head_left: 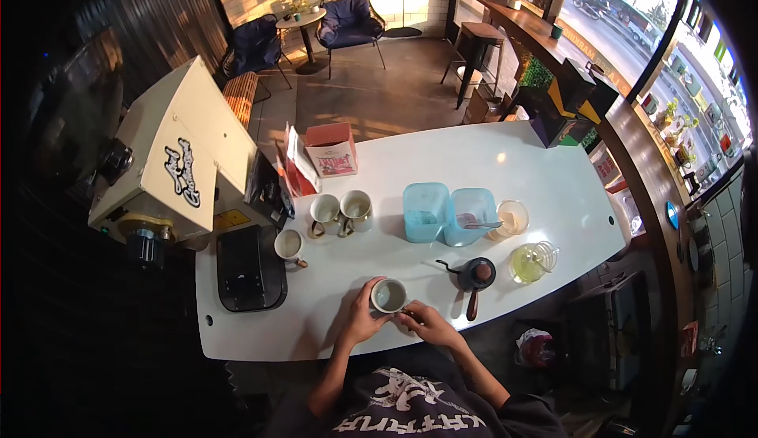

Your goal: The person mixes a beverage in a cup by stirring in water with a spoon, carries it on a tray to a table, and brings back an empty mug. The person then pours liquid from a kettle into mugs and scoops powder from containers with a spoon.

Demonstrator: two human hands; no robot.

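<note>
Near the front edge of the white counter (355,260), a pale cup (388,296) is between my two hands. My left hand (363,316) wraps round its left side, and my right hand (426,323) closes on its lower right side, where the handle seems to be. The inside of the cup looks empty. Behind it to the left stand three similar cups, one of them a cup (290,243) beside the black tray. A dark kettle (477,274) with a wooden handle is to the right of my hands.
Two blue containers (426,211), a glass jar (534,263) with yellowish liquid and a beige cup (509,219) stand right of centre. A cream machine (174,154), a black tray (249,268) and a red box (332,151) are on the left. Black boxes (564,102) stand far right.
</note>
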